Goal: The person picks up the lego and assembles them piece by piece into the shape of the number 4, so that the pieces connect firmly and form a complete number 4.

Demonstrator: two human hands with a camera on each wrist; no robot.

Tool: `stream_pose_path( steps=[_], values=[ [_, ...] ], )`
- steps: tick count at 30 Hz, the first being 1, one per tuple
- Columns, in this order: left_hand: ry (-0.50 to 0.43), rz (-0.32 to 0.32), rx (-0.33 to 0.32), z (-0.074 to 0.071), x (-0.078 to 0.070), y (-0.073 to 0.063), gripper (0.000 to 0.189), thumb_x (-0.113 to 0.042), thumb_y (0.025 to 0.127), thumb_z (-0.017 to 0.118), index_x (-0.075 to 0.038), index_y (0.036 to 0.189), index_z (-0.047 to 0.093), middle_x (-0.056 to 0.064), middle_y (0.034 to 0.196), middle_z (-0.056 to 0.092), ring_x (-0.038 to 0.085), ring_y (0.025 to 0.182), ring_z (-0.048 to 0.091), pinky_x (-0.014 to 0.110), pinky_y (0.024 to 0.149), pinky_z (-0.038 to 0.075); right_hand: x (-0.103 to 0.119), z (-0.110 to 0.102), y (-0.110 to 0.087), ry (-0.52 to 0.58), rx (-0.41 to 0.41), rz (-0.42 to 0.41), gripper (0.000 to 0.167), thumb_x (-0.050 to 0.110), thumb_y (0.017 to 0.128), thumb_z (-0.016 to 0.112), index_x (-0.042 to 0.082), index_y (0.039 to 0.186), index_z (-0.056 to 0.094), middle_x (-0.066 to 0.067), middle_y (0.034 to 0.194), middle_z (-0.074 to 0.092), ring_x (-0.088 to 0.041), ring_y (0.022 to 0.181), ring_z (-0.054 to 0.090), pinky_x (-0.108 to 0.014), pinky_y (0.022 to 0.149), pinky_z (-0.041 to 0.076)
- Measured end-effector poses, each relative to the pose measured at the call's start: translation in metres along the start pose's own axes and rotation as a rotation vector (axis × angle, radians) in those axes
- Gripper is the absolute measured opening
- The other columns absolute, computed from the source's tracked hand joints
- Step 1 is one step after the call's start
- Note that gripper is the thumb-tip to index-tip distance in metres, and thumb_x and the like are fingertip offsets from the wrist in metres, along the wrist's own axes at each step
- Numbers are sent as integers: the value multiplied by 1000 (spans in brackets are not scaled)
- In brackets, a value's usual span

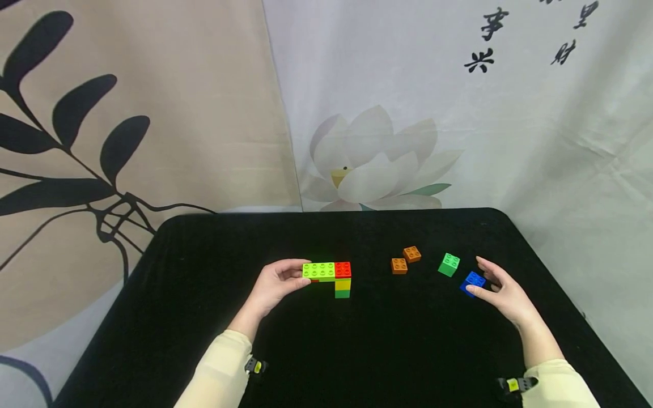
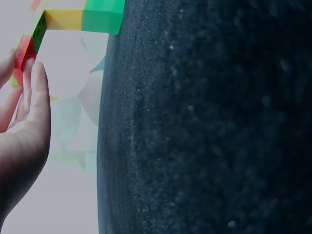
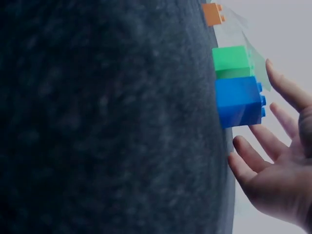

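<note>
My left hand (image 1: 272,286) pinches the left end of a joined toy-brick piece between thumb and fingers. Along its top run a lime-green brick (image 1: 318,272) and a red brick (image 1: 343,268); below the red one come a yellow brick (image 1: 343,285) and a green brick (image 1: 342,294), whose lower end is right by the cloth. Another red brick (image 2: 25,50) shows under the lime-green one, by the fingertips. On the right, a blue brick (image 3: 239,101) sits on the table, studs up. Around it my right hand (image 1: 510,297) spreads, thumb and fingers apart, its thumb overlapping the brick in the head view.
A bright green brick (image 1: 449,264) stands just behind and left of the blue one. Two orange bricks (image 1: 399,266) lie farther left, corners close together. Black cloth covers the table (image 1: 398,351); printed curtains (image 1: 214,113) hang behind its far edge.
</note>
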State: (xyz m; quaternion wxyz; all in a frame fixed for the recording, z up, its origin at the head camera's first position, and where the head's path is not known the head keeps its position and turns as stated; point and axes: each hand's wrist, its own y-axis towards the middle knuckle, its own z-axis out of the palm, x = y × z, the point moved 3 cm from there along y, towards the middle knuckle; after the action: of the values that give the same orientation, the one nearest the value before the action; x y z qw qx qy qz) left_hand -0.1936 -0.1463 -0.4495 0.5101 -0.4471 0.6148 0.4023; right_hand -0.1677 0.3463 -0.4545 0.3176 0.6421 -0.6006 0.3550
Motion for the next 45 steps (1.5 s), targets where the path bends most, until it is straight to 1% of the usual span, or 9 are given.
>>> stream_pose_path(
  steps=[11,15,17,19,23,27,30,35,45],
  values=[
    [-1,-12,-1,1,-1,1,38,-8,87,75,-2,123,65,14,116,68,25,103,67,31,88,56,-20,-3,2,79,70,41,77,20,100,61,-3,155,13,-34,153,27,-54,137,23,-69,106,26],
    [1,-10,1,1,-2,1,40,-9,87,75,-1,124,64,15,117,67,27,104,66,31,89,55,-21,-3,2,59,72,33,74,19,99,62,-3,154,17,-33,151,31,-50,136,28,-31,104,42],
    [-2,-8,2,2,-2,0,40,-9,87,75,-1,124,64,16,117,67,28,104,66,30,89,55,-22,-4,1,40,58,40,71,22,99,62,-4,153,22,-33,149,34,-43,134,34,-12,92,40],
    [-5,-6,3,1,-3,0,40,-9,87,75,0,124,64,16,116,67,28,104,66,30,89,55,-22,-4,0,26,44,49,68,24,100,62,-5,151,27,-33,148,37,-36,129,39,-5,84,35],
    [-5,-4,3,1,-3,0,39,-9,87,75,-1,124,64,15,116,67,27,103,66,30,88,55,-22,-5,-2,-3,24,77,64,29,99,61,-6,147,36,-32,144,41,-34,126,41,-7,85,36],
    [0,-10,-3,1,-3,2,39,-9,87,76,-2,123,65,14,115,68,24,102,67,30,87,55,-22,-4,-3,-22,16,107,61,33,99,61,-5,143,42,-31,138,46,-41,125,43,-34,97,42],
    [2,-13,-8,1,-3,1,38,-8,87,75,-2,123,65,13,114,68,23,101,67,30,87,56,-22,-4,-4,-40,11,126,58,34,99,62,-5,139,46,-29,133,51,-32,116,51,-49,95,44],
    [3,-16,-5,1,-3,1,38,-8,87,76,-1,123,65,14,115,68,25,102,67,30,88,55,-24,-5,-5,-80,6,139,56,35,99,61,-4,138,49,-26,129,56,-8,100,54,-43,90,47],
    [-1,-11,-1,1,-2,0,39,-8,87,76,-1,124,65,15,115,68,27,102,67,29,88,55,-6,-2,-6,-116,10,87,53,35,100,59,-1,138,51,-24,126,59,-7,98,57,-20,79,48]
  ],
)
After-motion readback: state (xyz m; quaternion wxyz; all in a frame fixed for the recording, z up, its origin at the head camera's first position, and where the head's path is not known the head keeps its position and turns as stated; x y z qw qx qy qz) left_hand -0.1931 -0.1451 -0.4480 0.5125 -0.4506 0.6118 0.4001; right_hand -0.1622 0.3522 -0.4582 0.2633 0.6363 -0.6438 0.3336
